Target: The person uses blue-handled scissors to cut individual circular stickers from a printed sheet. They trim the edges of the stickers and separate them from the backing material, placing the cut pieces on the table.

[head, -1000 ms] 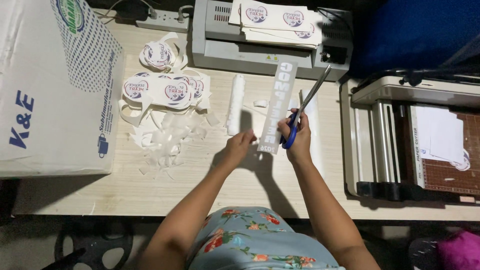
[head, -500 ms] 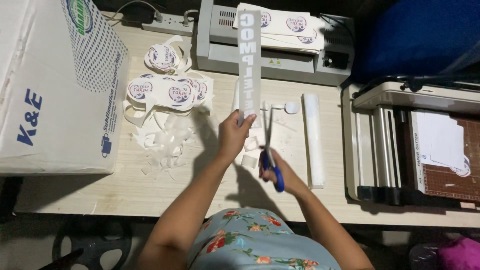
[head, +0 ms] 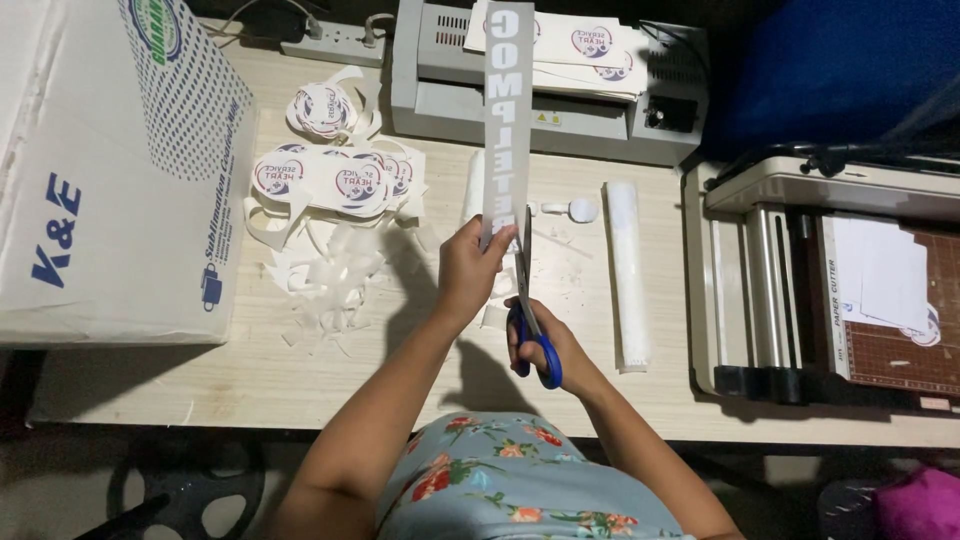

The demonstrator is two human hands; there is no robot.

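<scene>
My left hand (head: 470, 270) pinches the lower end of a long laminated strip (head: 505, 110) with large white letters, held upright above the table. My right hand (head: 545, 345) grips blue-handled scissors (head: 528, 310), whose blades point up along the strip's right edge, next to my left fingers. Both hands hover over the middle of the wooden table (head: 300, 370).
A grey laminator (head: 440, 90) with printed sheets stands at the back. Round cut-out stickers (head: 335, 180) and plastic trimmings (head: 330, 275) lie to the left, beside a big white box (head: 100, 170). A narrow laminated strip (head: 628, 270) lies right of my hands, and a paper cutter (head: 830, 280) stands farther right.
The lettered strip has been lifted from the table and stood upright. The scissors swung from pointing away at the right to running along the strip's edge. Both hands moved closer.
</scene>
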